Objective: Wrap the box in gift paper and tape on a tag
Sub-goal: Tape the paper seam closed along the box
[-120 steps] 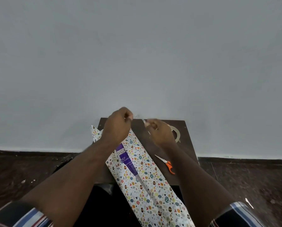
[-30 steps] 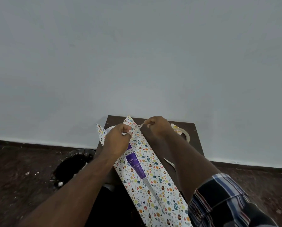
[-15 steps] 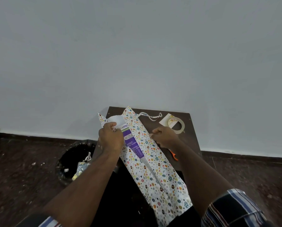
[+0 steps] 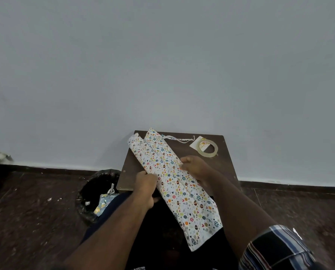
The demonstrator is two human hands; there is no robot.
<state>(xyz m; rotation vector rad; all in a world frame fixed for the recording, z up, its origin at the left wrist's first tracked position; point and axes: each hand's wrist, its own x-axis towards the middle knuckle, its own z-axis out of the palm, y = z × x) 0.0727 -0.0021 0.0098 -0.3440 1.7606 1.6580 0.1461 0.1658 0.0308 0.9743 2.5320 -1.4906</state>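
Observation:
A long narrow box wrapped in white gift paper with coloured egg prints (image 4: 174, 178) lies slantwise over the small dark wooden table (image 4: 227, 168), its near end hanging over my lap. My left hand (image 4: 146, 182) grips its left edge near the middle. My right hand (image 4: 195, 167) holds the right edge, fingers curled on the paper. The purple box is fully covered by paper. A clear tape roll (image 4: 207, 148) lies on a small white tag (image 4: 196, 144) at the table's back right. A patterned ribbon (image 4: 180, 138) lies along the back edge.
A black-lined waste bin (image 4: 98, 193) with paper scraps stands on the dark floor left of the table. A grey wall rises right behind the table. My legs are under the box's near end.
The box has been turned over, so the purple strip and seam no longer show. Both hands slid toward the middle of the box. The scissors are out of sight.

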